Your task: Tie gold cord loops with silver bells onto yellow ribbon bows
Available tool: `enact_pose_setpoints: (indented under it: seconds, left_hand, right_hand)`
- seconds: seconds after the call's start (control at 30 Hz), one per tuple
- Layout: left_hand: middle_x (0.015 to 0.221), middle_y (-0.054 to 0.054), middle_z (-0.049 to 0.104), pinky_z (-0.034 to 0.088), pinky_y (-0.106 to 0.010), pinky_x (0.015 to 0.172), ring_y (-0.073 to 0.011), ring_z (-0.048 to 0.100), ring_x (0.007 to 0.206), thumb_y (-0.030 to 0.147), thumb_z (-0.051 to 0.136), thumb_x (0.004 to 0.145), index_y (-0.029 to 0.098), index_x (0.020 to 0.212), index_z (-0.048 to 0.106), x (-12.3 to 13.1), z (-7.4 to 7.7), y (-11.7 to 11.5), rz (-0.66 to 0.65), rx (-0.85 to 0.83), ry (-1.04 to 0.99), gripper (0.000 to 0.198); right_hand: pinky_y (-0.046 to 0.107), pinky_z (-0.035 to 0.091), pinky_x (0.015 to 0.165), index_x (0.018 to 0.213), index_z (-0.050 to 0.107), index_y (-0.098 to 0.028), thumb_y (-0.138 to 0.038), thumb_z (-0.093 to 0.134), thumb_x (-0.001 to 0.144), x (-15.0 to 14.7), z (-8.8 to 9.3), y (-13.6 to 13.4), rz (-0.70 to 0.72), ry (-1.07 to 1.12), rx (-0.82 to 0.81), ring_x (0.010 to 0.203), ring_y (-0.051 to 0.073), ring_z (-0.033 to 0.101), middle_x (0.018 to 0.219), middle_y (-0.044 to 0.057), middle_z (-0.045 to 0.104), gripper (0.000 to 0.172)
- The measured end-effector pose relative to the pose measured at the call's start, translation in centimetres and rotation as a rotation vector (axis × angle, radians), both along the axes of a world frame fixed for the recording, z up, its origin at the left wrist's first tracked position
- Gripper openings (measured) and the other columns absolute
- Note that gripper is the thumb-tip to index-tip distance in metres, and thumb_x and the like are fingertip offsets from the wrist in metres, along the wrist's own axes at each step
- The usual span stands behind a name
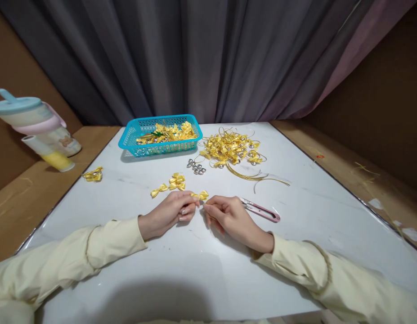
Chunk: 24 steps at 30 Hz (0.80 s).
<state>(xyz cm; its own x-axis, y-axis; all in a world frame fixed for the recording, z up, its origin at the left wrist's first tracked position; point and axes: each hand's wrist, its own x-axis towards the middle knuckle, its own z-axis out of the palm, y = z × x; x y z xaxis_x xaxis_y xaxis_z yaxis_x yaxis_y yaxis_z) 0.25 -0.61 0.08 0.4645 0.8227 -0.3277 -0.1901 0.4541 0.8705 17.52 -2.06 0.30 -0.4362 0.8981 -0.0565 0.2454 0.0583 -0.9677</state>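
Between my hands is a yellow ribbon bow (203, 195). My left hand (172, 209) pinches its left side between thumb and forefinger, the other fingers curled. Just right of the bow, my right hand (228, 213) is closed with its fingertips pressed together; what they hold is too small to make out. Behind my left hand lie several loose yellow bows (177, 181). A small group of silver bells (196, 167) sits farther back. Pink-handled thread snips (261, 210) lie beside my right hand, partly hidden by it.
A blue plastic basket (127, 143) with yellow bows stands at the back. Right of it are a heap of bows with gold cords (228, 146) and some loose cords (248, 176). A tumbler (36, 121) and a thread spool (49, 154) stand left. One bow (93, 174) lies near the left edge.
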Motion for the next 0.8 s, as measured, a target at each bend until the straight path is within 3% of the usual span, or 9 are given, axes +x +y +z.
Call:
enact_pose_setpoints:
  seconds: [0.37, 0.8]
  left_hand:
    - [0.044, 0.008, 0.03, 0.019, -0.016, 0.038, -0.0027, 0.026, 0.038, 0.018, 0.054, 0.078, 0.013, 0.059, 0.049, -0.09, -0.03, -0.08, -0.002, -0.014, -0.02, 0.02]
    - [0.044, 0.008, 0.031, 0.02, -0.016, 0.04, -0.0031, 0.026, 0.038, 0.021, 0.055, 0.078, 0.012, 0.063, 0.053, -0.04, 0.05, -0.13, 0.001, 0.008, 0.011, 0.017]
  right_hand:
    - [0.02, 0.032, 0.043, 0.059, 0.053, -0.017, -0.021, 0.047, 0.086, -0.11, 0.06, 0.05, -0.01, -0.14, 0.187, 0.038, 0.007, 0.039, 0.04, -0.006, 0.047, 0.028]
    - [0.02, 0.032, 0.047, 0.061, 0.054, -0.017, -0.02, 0.046, 0.087, -0.23, -0.1, 0.1, -0.023, -0.138, 0.188, 0.039, 0.008, 0.04, 0.041, -0.006, 0.048, 0.028]
